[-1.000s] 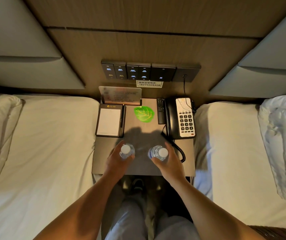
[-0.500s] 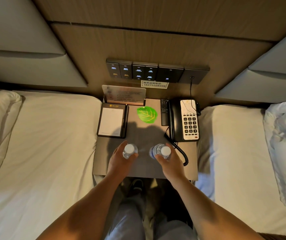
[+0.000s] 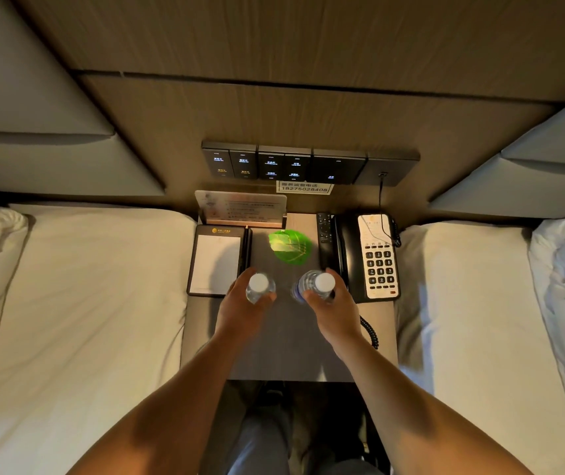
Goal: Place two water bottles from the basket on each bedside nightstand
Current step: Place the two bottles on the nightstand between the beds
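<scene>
- The left bed point(image 3: 79, 303) lies at the far left with its white sheet; it touches the side of the nightstand point(image 3: 284, 358).
- On the left part of the nightstand there is a notepad point(image 3: 217, 260), and behind it a standing card point(image 3: 240, 207).
- The left hand point(image 3: 240, 308) has its fingers closed around the left bottle point(image 3: 260, 286). This bottle stands upright, white cap up, just beside the right edge of the notepad.
- Compared with one second ago, both hands and both bottles are now further in on the tabletop, nearer to the green leaf card point(image 3: 289, 246). Before, they were near the front edge.
- I cannot tell if the bottle bases already touch the surface, because the hands hide them.
- The right hand point(image 3: 334, 308) is wrapped in the same way around the right bottle point(image 3: 317, 286), which leans a little to the right. It is near the remote point(image 3: 324, 240) and the telephone point(image 3: 365, 257), with the coiled cord point(image 3: 370, 332) beside the wrist.
- The two bottles are near each other but not touching.
- My judgement: the placing on this nightstand is almost finished; what remains is to set them down and open the fingers. The basket is not in view.
- The right bed point(image 3: 462, 320) closes the scene at the right.
</scene>
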